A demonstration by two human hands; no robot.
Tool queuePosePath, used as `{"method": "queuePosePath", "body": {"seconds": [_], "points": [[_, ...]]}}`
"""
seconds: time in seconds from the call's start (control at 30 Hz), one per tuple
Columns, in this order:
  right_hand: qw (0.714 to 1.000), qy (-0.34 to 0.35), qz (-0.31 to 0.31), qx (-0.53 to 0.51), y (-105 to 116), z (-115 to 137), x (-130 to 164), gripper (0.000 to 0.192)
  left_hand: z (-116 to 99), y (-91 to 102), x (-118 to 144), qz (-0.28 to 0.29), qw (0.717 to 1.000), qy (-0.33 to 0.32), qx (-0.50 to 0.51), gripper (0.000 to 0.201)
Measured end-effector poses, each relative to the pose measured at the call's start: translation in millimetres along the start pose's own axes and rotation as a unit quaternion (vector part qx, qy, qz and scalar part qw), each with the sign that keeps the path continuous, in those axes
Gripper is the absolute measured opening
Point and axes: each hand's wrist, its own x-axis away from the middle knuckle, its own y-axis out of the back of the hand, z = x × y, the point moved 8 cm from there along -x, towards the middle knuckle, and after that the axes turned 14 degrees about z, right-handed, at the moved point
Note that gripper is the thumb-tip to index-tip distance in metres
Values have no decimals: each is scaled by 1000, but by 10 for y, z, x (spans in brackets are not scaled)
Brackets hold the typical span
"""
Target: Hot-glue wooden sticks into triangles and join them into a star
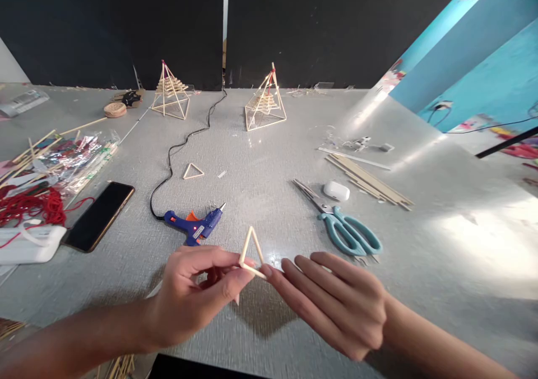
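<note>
While the triangle (251,254) looks closed, held above the surface's (269,160) near edge, left hand (191,295) grip pinches its corner, right hand (336,300) fingertips touch, unclenched. Another triangle (193,171) and two pyramids (170,91) (265,100) stand finished; glue gun (195,224) idle.

Bright glare on the grey table (471,239) at right, wide-angle bending at edges
</note>
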Motion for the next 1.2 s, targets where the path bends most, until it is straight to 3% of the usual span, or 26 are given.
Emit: {"method": "queuePosePath", "body": {"seconds": [0.13, 0.27, 0.4, 0.67, 0.87, 1.0, 1.1, 1.2], "points": [[996, -16, -20, -87, -102, 4, -79, 36, -245, -10, 69, -4, 974, -115, -194, 7], [962, -71, -23, -262, -91, -85, -128, 43, -306, -56, 108, 8, 951, -142, -276, 6], [922, -177, -44, -341, -73, -210, -99, 41, -288, -127, 123, 23, 930, -152, -335, 8], [886, -188, -40, -422, -180, -189, -170, 33, -292, -186, 124, 54, 905, -176, -385, 4], [895, -192, -47, -401, -180, -174, -123, 22, -335, -169, 163, 11, 893, -236, -382, 8], [890, -202, -60, -405, -202, -153, -136, 14, -318, -194, 160, 18, 882, -246, -401, 15], [869, -225, -65, -436, -218, -129, -173, 8, -312, -189, 151, 26, 884, -242, -398, 17], [847, -254, -27, -467, -227, -198, -110, 2, -298, -163, 133, 23, 897, -223, -382, 13]]}}
